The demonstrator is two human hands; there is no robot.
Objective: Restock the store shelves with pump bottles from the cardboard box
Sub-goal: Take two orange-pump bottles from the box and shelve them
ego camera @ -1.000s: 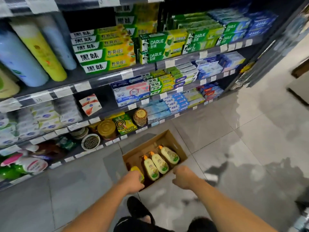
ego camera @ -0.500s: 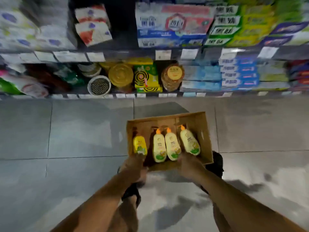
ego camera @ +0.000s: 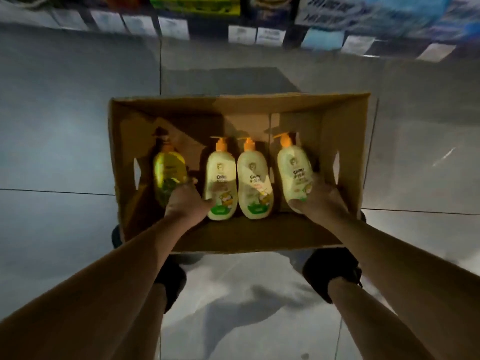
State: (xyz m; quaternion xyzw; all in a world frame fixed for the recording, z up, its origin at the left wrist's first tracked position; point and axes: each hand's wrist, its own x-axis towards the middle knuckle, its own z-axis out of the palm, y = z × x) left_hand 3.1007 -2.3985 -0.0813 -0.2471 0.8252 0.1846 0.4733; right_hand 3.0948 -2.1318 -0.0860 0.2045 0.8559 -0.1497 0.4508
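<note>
Pump bottles (ego camera: 222, 183) lie in the cardboard box (ego camera: 340, 141); your left hand (ego camera: 185, 203) grips the yellow bottle (ego camera: 168, 170), your right hand (ego camera: 320, 201) the rightmost bottle (ego camera: 294, 170), covering their bases.

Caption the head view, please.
Left hand grips the yellow pump bottle, right hand the rightmost cream pump bottle, inside the cardboard box.

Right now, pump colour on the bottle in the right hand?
Orange pump on the cream bottle; head view.

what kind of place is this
Likely a shop aisle: price tags line a shelf of packaged goods above a tiled floor, and a cardboard box holds pump bottles.
</note>
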